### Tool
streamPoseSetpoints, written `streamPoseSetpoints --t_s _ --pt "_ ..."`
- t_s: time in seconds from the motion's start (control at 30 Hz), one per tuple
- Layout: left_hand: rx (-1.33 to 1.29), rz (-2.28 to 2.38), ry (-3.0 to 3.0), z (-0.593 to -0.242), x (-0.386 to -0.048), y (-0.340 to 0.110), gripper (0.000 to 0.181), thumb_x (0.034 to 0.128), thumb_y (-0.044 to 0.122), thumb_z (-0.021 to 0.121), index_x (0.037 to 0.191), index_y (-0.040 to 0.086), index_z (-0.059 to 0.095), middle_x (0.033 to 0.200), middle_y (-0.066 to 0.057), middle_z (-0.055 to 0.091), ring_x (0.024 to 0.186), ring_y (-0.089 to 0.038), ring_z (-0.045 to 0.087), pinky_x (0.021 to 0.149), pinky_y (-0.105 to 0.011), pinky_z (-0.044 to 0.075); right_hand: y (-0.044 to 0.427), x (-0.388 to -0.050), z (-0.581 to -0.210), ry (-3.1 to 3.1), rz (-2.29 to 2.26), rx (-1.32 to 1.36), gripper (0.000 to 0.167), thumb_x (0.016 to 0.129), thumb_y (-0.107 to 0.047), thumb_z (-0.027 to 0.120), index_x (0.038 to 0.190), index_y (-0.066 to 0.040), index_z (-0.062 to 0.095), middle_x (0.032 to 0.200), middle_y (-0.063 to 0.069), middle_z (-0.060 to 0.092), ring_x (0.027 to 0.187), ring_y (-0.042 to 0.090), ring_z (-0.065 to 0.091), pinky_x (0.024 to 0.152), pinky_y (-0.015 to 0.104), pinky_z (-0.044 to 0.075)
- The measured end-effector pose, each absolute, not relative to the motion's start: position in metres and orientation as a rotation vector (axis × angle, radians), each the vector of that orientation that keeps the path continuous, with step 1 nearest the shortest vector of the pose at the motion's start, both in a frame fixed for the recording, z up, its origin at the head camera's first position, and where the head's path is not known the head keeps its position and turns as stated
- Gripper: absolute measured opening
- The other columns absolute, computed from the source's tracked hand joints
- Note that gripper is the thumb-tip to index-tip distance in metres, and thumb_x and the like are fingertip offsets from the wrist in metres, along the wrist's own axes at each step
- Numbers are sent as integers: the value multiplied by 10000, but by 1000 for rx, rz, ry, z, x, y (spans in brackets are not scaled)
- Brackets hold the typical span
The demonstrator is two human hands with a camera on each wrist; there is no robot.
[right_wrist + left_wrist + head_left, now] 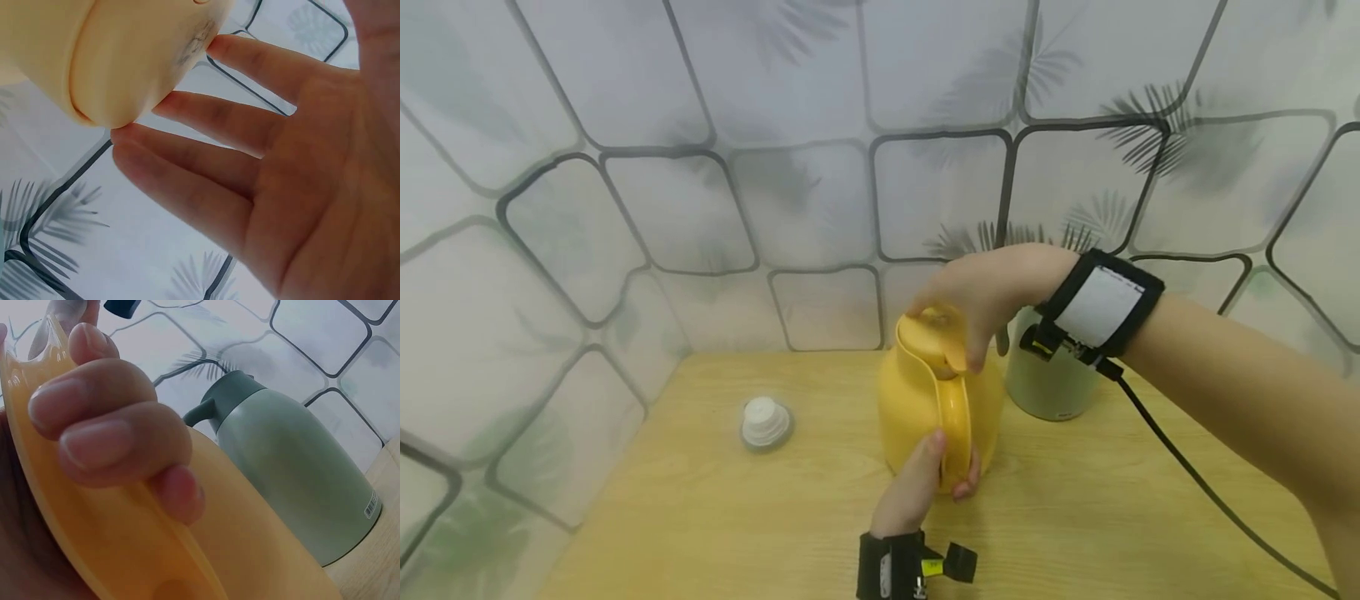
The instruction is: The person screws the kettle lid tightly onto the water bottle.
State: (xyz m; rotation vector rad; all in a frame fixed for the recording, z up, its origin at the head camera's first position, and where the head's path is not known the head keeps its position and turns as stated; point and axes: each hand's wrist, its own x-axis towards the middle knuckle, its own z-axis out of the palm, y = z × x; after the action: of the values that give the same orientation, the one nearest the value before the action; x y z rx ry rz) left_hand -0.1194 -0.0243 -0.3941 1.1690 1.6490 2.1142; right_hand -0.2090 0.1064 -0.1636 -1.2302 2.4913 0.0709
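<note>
A yellow jug (904,412) stands upright on the table, its handle (955,414) facing the person. My left hand (916,487) grips that handle low down, thumb on one side; in the left wrist view the curled fingers of the left hand (119,422) wrap the yellow handle (125,519). From above, my right hand (992,287) holds the jug's yellow lid (928,340) between thumb and fingers. Nearly straight fingers of the right hand (300,169) touch the edge of the yellow top (134,53) with their tips in the right wrist view. Whether the lid sits loose cannot be told.
A green jug (1048,383) stands just behind and right of the yellow one, also upright in the left wrist view (294,469). On the table's left part lies a small white round piece (765,421). A patterned wall covering (820,208) rises behind the wooden table (737,533).
</note>
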Motion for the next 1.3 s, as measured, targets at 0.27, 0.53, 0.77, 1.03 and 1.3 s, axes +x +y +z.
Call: streamPoseSetpoints --t_s 0.27,0.53,0.77,1.03,1.3 --pt "1164 2109 1657 -395 -119 -25 784 993 587 94 709 -56 440 543 -211 362 480 -135 367 436 -285 338 103 -208 -164 2492 85 -1298 794 603 -275 841 1316 -83 549 1014 -13 617 862 167 533 770 326 476" --pt "1147 2108 1670 -392 -120 -24 781 991 594 102 709 -55 434 547 -214 360 490 -98 377 449 -253 341 102 -207 -166 2536 116 -1308 713 595 -296 824 1242 -105 594 928 -24 593 813 170 518 724 322 466" --pt "1131 2114 1693 -392 -118 -24 782 990 594 93 703 -52 428 543 -205 354 484 -99 367 446 -256 332 101 -207 -167 2551 125 -1332 665 584 -293 816 1190 -100 623 863 -28 586 770 164 512 689 318 465" --pt "1116 2124 1685 -391 -119 -27 804 967 640 110 675 -45 413 527 -179 345 457 -132 339 437 -233 326 98 -206 -167 2580 143 -1340 599 580 -315 817 1108 -89 648 821 -22 577 735 161 500 660 315 460" --pt "1125 2111 1741 -391 -118 -27 828 940 676 85 658 -30 411 514 -166 356 441 -144 340 434 -231 333 96 -207 -169 2580 140 -1340 506 576 -333 824 996 -106 654 717 -37 529 635 127 461 579 293 444"
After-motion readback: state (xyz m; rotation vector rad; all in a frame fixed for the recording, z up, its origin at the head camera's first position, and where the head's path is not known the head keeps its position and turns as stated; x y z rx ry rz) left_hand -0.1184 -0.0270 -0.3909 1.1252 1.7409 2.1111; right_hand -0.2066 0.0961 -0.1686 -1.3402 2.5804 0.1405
